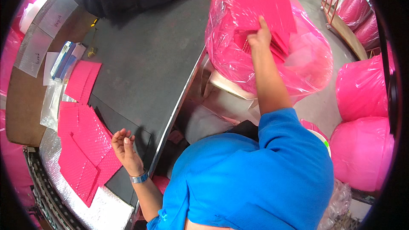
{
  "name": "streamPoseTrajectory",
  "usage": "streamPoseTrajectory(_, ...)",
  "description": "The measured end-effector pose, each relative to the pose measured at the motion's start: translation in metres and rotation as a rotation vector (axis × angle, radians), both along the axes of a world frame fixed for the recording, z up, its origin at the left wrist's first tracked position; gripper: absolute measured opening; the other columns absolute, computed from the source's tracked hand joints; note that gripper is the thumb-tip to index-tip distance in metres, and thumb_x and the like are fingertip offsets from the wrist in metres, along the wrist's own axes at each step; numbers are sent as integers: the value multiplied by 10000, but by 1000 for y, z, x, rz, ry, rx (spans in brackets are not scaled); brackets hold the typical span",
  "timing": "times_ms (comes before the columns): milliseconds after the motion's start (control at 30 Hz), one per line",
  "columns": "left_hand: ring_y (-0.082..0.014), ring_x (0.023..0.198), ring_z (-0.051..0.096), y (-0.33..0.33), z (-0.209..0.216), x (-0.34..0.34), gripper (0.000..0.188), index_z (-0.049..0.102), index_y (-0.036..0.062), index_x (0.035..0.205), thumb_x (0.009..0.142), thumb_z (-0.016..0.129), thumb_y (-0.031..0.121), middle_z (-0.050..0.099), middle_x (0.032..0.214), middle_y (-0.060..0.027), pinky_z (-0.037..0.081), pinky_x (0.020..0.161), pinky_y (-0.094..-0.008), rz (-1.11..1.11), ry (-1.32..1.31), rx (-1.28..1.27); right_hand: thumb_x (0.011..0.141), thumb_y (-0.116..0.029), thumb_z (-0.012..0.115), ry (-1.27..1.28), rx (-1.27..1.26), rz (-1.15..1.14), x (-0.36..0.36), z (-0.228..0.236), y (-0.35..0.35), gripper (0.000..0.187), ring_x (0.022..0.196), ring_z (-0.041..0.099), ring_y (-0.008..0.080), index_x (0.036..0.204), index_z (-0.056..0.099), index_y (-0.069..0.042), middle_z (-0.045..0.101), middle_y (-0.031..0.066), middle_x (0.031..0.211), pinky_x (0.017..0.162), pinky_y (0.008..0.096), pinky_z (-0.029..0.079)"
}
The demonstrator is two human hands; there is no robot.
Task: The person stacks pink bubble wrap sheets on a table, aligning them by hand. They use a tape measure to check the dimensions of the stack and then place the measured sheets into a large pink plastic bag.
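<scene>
Reaching out to the right, we hold a stack of pink bubble sheets [260,2] in our right hand [261,39], thumb laid over the near edge; the stack is slightly blurred. It lies at the mouth of a translucent pink bag [313,66], though we cannot tell whether it rests on the contents. Our left hand [128,151], with a metal wristwatch [139,178], is bare, its fingers loosely curled and spread slightly apart. Just beside it, overlapping pink pouches [87,140] lie at the left of the dark tabletop [142,66], partly over a silver bubble sheet [106,208]. Beyond these we note a smaller pink pile [81,81]. Rounded pink bundles [362,153] stand at far right.
</scene>
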State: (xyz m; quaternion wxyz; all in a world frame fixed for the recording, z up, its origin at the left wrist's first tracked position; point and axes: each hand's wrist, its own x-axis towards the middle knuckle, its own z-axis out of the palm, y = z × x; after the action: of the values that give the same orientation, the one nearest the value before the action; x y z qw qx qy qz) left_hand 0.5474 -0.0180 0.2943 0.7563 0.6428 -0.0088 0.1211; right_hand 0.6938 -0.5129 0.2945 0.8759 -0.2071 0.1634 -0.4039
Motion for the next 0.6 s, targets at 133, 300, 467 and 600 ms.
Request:
streamPoseTrajectory(133, -170, 997, 508, 20, -12, -6, 299, 457, 71, 1144, 862, 540, 123, 510, 1127, -66, 424, 840, -302, 108, -15, 32, 827, -210, 599, 434, 333, 225, -17, -71, -1, 496, 965, 548, 271, 1221, 366, -19, 511, 160, 1108, 795, 501, 455)
streamPoseTrajectory(300, -155, 998, 496, 49, 0, -21, 279, 490, 17, 1114, 854, 537, 105, 520, 1094, -79, 398, 878, -293, 296, -52, 356, 823, -157, 597, 355, -630, 544, -39, -20, 141, 484, 838, 543, 163, 1232, 369, -34, 516, 97, 995, 734, 329, 465)
streamPoseTrajectory(467, -226, 946, 525, 75, 17, -24, 303, 539, 35, 1060, 796, 608, 166, 551, 1018, -108, 414, 818, -326, 556, -128, 768, 813, -122, 602, 69, -1174, 946, -20, 9, 238, 412, 827, 503, 94, 1188, 447, -55, 509, 56, 953, 717, 221, 440)
streamPoseTrajectory(600, -241, 971, 513, 116, 30, -44, 297, 547, 35, 1045, 798, 606, 190, 552, 1033, -121, 414, 817, -345, 743, -126, 823, 810, -204, 618, 101, -1284, 1198, -9, 15, 315, 502, 884, 506, 127, 1228, 395, -39, 510, 83, 1013, 772, 265, 442)
